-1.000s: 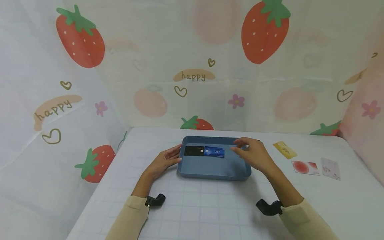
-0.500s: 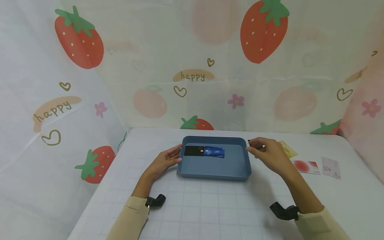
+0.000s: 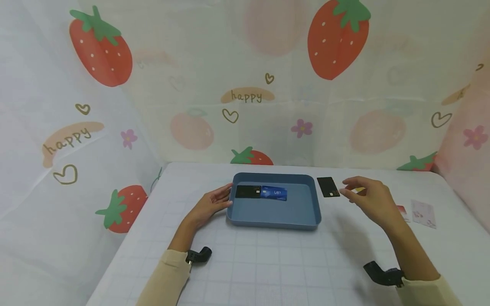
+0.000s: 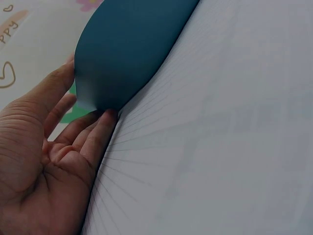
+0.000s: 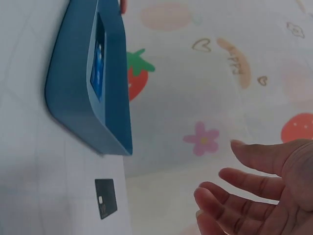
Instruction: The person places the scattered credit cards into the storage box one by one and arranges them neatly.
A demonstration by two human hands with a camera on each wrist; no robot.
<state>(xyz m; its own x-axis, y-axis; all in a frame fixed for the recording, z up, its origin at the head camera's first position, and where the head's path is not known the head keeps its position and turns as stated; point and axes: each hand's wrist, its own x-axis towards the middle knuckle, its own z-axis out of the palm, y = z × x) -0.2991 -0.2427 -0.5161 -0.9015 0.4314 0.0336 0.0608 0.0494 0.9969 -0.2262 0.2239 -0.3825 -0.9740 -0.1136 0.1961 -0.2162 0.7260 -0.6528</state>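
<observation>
My left hand rests against the left end of a blue-grey tray. In the left wrist view, the fingertips of the left hand lie along the wall of the tray, fingers fairly straight. Inside, a black card and a blue VIP card lie end to end. Off the tray's right side, another black card lies on the table. My right hand hovers to the right of that card, thumb and fingers apart, holding nothing. It overlaps a yellow card, mostly hidden.
On the table, a red-and-white card shows partly behind the right forearm. A pale pink patterned card lies farther right. A printed fabric backdrop with strawberries stands behind the table.
My right hand has moved right, from over the tray's right end, past the loose black card and uncovering it, to over the yellow card. The left hand and tray stay put.
</observation>
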